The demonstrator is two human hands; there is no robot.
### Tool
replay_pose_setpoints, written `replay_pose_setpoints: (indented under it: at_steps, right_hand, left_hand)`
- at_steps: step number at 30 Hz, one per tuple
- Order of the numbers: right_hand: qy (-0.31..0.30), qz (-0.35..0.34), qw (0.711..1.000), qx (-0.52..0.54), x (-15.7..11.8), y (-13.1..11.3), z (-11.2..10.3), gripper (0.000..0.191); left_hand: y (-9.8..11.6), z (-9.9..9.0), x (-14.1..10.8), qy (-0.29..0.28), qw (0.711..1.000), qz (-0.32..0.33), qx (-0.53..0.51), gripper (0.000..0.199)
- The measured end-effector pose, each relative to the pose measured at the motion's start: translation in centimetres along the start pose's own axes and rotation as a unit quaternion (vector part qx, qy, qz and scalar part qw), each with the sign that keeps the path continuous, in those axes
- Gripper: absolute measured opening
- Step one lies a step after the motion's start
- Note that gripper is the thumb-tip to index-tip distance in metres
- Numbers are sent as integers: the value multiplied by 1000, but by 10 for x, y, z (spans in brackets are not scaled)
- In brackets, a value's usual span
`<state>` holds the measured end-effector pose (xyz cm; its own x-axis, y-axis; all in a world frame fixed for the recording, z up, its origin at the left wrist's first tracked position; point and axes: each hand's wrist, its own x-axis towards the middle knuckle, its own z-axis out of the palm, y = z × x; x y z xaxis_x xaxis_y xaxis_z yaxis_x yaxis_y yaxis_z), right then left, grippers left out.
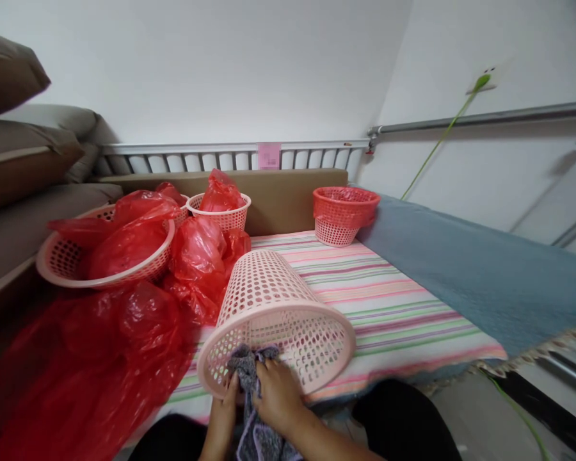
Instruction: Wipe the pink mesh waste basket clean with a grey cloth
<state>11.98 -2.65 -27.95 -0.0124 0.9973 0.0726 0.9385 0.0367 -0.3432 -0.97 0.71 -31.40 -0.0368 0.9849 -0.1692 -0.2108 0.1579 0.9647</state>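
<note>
On a striped cloth (384, 301) before a white radiator (221, 158), a pink perforated basket (269, 282) lay sideways, mouth foremost, long axis running wallward; the right hand (279, 394) closed round a grey rag (244, 365), the left hand (223, 403)'s grip unclear

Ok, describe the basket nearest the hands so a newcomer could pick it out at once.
On the striped cloth, near the front, lies a pale pink perforated basket, its mouth facing the camera and a grey rag at the opening. The other baskets have red plastic in or over them; this one has none and lies on its side.
</note>
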Motion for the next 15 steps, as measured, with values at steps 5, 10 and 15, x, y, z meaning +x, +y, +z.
replay_pose_setpoints:
  at_steps: [5,10,15]
  right_hand:
    - [40,19,999,-4,45,4,1,38]
    - [70,28,997,19,112,16,-6,55]
    - [136,31,980,141,150,27,-9,46]
  left_hand:
    - [-6,0,5,10,1000,-10,17,50]
    - [-19,-1,6,31,995,-87,40,60]
    - [-21,2,3,5,989,-148,25,74]
